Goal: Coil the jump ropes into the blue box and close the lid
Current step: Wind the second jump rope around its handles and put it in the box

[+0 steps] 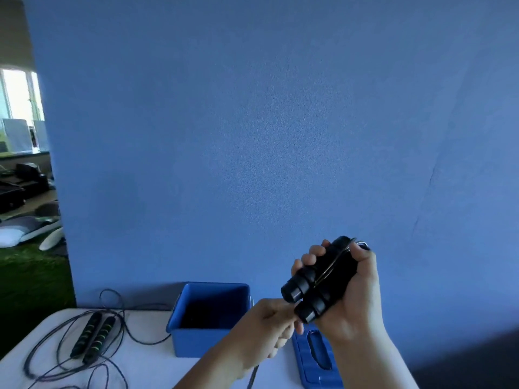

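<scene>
Head view. The right hand [354, 290] is raised before a matte blue wall [252, 136], its fingers curled tight round two black handles [317, 284]. These are smooth, cylindrical and side by side, with a thin cord crossing them. The left hand [269, 327] has its fingers bunched at the lower handle's end cap; whether they pinch anything cannot be told. The blue box [207, 341], of rigid plastic, stands open on the white table [146, 366]. Its ribbed lid [306, 369] lies flat just to the right. A second rope [92, 336], with ringed foam grips, lies at left in loose loops.
</scene>
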Tool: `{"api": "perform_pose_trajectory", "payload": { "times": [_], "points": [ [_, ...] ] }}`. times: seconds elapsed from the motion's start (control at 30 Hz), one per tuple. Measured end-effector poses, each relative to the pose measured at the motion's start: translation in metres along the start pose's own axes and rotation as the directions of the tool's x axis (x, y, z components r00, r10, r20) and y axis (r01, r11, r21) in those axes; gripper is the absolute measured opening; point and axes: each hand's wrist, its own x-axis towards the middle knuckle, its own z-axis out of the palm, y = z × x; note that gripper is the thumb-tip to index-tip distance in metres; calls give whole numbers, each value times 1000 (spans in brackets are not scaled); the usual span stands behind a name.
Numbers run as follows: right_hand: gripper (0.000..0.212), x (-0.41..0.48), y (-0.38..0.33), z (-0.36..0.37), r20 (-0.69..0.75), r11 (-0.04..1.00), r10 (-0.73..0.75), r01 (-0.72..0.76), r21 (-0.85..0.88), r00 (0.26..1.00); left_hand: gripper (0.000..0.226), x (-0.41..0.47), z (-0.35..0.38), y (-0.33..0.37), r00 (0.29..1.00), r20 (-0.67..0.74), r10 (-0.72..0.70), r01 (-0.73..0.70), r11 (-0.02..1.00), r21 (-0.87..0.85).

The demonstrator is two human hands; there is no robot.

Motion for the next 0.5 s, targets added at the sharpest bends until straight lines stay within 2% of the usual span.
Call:
{"api": "perform_pose_trajectory", "payload": {
  "times": [0.27,0.33,0.5],
  "points": [
    [22,-12,6,-19,-56,976,-10,-3,-219,998,54,10,-33,22,993,-65,-93,107,958,265],
    [21,-12,9,-24,-89,969,-36,12,-248,995,55,13,-36,28,986,-92,-137,157,952,262],
    [17,-12,17,-38,-214,936,-188,108,-335,959,37,16,-37,42,967,-164,-197,218,968,126]
  ]
}}
